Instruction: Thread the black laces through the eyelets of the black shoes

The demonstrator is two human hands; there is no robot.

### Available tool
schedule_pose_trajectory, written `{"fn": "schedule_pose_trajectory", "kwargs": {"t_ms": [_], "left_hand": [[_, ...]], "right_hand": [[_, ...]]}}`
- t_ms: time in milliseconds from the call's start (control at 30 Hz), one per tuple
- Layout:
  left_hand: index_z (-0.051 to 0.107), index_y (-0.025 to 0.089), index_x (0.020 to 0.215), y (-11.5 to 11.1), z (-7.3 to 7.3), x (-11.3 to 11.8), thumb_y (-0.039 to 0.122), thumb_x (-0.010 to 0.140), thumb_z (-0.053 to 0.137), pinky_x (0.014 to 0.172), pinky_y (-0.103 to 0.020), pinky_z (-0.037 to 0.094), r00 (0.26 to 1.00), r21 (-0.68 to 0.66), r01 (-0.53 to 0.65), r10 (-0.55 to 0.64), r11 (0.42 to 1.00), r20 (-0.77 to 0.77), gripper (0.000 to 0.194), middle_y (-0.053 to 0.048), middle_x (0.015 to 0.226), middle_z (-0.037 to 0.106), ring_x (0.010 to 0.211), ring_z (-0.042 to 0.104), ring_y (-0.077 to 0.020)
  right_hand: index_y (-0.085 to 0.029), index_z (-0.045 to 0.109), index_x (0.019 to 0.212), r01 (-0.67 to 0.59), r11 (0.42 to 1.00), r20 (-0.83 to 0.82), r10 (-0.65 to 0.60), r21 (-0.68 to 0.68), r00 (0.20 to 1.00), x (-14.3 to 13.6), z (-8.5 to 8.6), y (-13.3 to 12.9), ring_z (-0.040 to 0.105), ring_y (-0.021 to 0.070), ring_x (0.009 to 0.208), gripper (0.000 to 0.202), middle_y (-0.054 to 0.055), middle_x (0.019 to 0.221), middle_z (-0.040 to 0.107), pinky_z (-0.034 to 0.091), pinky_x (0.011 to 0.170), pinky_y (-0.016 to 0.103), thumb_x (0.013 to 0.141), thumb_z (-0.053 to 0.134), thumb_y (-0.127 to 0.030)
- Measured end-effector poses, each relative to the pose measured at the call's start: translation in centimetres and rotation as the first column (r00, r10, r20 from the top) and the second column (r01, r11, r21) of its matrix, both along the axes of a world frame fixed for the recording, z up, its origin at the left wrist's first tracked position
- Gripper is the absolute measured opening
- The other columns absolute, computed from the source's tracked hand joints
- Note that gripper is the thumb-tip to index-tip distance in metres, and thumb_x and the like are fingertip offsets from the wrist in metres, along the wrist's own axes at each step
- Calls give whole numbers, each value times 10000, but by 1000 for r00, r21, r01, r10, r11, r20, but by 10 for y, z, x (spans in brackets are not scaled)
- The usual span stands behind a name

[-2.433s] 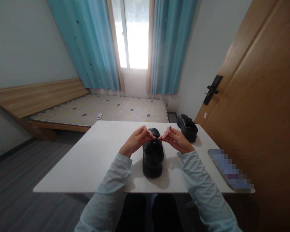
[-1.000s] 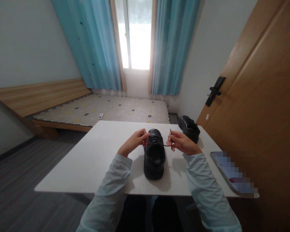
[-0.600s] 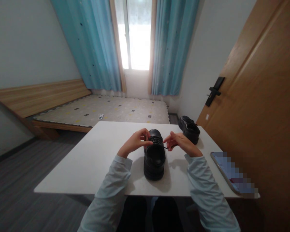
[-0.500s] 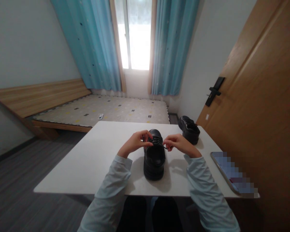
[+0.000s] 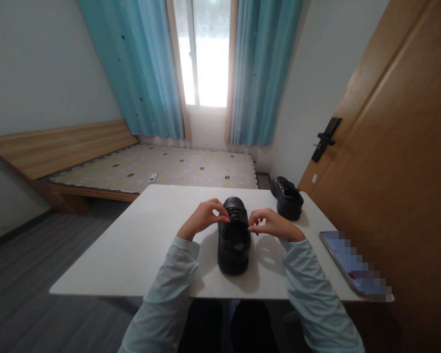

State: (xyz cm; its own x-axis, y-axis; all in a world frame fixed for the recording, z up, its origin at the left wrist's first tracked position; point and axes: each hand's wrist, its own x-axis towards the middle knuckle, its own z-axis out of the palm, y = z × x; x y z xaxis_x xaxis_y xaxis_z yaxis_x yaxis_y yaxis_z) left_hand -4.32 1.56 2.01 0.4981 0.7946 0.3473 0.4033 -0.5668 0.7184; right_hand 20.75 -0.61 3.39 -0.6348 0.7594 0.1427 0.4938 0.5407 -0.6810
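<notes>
A black lace-up shoe [image 5: 234,252] stands on the white table with its toe pointing away from me and its opening towards me. My left hand [image 5: 208,215] reaches its left side, thumb and forefinger pinched at the upper near the top of the lacing. Whether a lace is also between those fingers is hidden. On the right edge of the opening, my right hand [image 5: 270,223] pinches a black shoelace, and a short dark end shows below the fingers. The second black shoe [image 5: 291,205] stands farther back on the right, untouched.
The white table [image 5: 132,250] has a phone or tablet [image 5: 347,264], partly blurred out, at its right edge. Beyond stands a bed [image 5: 183,166] with a small white remote-like object [image 5: 153,177] on it. A wooden door [image 5: 397,147] rises close on the right.
My right fingers have come in against the shoe's right edge with the lace. My left thumb and forefinger have closed together and shifted slightly left. The shoe stays in place.
</notes>
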Motion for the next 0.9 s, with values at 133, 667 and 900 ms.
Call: {"fn": "schedule_pose_trajectory", "kwargs": {"t_ms": [133,667,900], "left_hand": [[746,224,728,0,1,0,304,663,775,860,-353,450,997,113,-48,55,992,-58,107,-48,943,607,916,567,-185],[707,200,755,0,2,-1,314,731,723,875,-327,399,996,153,36,-24,987,-80,118,-7,840,688,844,577,-154],[673,169,735,-4,6,1,271,726,706,665,-231,417,998,45,12,-9,999,-64,108,8,732,669,696,549,-115]], "right_hand": [[-128,663,636,-58,996,-79,52,-68,995,-5,4,-3,491,107,615,337,25,675,583,377,568,233,760,654,-441],[-94,668,897,-184,764,-412,-116,-618,904,-7,-6,-5,392,7,305,306,35,674,688,203,266,142,724,726,-340],[-116,688,987,-242,705,-548,-243,-666,801,-13,-13,-9,475,31,350,294,17,655,655,244,279,137,757,694,-297]]}}
